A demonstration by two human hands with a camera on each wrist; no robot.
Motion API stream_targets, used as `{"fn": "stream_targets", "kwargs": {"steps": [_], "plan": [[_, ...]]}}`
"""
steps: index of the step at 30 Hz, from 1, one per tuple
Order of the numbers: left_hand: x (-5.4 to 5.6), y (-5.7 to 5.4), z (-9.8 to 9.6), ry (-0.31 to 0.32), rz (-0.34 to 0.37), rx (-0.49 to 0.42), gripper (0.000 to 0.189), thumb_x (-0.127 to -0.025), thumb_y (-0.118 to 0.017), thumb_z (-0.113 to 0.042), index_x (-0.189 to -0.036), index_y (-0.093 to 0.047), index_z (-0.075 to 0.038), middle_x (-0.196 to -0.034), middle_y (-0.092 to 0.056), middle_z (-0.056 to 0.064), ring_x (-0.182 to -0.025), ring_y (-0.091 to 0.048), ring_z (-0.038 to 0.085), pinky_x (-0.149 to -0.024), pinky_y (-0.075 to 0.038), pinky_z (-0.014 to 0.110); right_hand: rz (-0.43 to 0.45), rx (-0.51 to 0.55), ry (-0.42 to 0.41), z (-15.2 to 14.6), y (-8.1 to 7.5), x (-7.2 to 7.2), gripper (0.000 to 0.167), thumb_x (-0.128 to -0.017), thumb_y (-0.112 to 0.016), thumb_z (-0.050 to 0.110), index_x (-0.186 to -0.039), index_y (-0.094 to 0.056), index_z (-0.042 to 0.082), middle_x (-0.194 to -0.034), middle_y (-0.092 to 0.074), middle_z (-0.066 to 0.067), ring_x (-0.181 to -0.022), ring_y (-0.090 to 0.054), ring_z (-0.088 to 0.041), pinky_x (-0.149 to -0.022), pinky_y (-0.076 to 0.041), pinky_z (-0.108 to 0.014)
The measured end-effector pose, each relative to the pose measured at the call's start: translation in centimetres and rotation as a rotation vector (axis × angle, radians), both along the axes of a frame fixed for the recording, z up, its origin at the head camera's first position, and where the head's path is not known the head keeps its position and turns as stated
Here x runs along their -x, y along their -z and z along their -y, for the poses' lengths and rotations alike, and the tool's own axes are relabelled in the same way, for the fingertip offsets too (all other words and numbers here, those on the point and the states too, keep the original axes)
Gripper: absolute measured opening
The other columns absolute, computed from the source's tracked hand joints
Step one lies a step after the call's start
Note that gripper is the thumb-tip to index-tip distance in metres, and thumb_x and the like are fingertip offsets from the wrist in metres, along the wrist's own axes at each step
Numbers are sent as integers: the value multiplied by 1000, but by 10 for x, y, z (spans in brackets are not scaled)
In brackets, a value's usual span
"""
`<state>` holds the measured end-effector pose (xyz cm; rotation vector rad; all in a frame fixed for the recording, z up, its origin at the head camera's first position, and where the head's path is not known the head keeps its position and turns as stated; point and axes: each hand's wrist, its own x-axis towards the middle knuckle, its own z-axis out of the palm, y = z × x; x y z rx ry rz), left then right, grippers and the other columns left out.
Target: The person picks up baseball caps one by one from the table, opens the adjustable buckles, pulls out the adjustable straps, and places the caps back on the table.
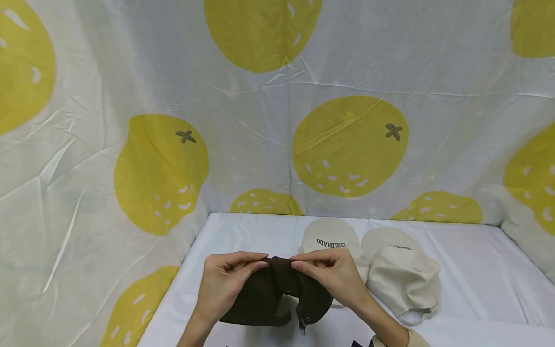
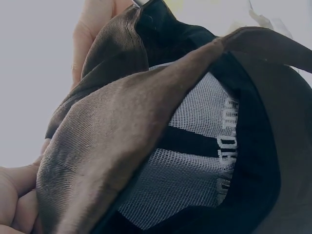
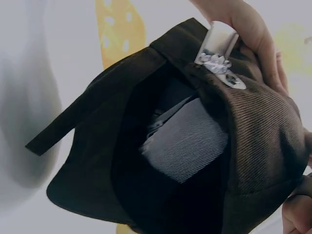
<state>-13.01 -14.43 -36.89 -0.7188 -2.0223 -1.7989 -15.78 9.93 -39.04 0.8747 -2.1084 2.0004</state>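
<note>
Between both hands hangs a dark brown baseball cap (image 1: 260, 301), held up over the white table with its back opening facing me. My left hand (image 1: 223, 279) pinches the top fabric between thumb and fingers. A little to the right, my right hand (image 1: 336, 275) pinches the same upper part. The right wrist view shows the loose strap (image 3: 73, 117) sticking out and a silver metal buckle (image 3: 218, 41) on the other side, the two apart. White mesh lining (image 2: 195, 165) and raised lettering show inside the cap in the left wrist view.
Behind my right hand lies a beige cap (image 1: 331, 230) lettered COLORADO. A second beige cap (image 1: 401, 279) lies to its right, partly crumpled. White cloth covers the table (image 1: 477, 274). A lemon-print curtain (image 1: 256, 130) hangs along the back and sides.
</note>
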Motion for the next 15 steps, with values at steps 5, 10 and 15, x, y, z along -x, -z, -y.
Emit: {"fn": "stream_targets", "kwargs": {"steps": [5,10,15], "plan": [[11,-9,6,-56,27,48,12,-86,-78,8,-97,-80,5,-92,-80,17,-86,-77,10,-76,-62,26,2,-25,13,6,-9,14,11,-90,-81,13,-99,-84,8,-51,-55,-4,-49,-34,2,-41,-30,-20],[30,-15,12,-101,32,118,11,-86,-81,1,-95,-83,-3,-88,-81,12,-62,-62,1,-56,-49,16,14,-46,39,11,-15,31,10,-89,-82,13,-97,-84,7,-55,-58,2,-51,-35,0,-44,-30,-18],[52,-18,18,-121,-8,179,10,-84,-84,-4,-93,-84,-7,-52,-59,1,-48,-28,2,-45,-24,25,7,-81,69,16,-19,49,10,-88,-83,13,-96,-84,8,-53,-55,3,-52,-34,-1,-46,-29,-19]]}}
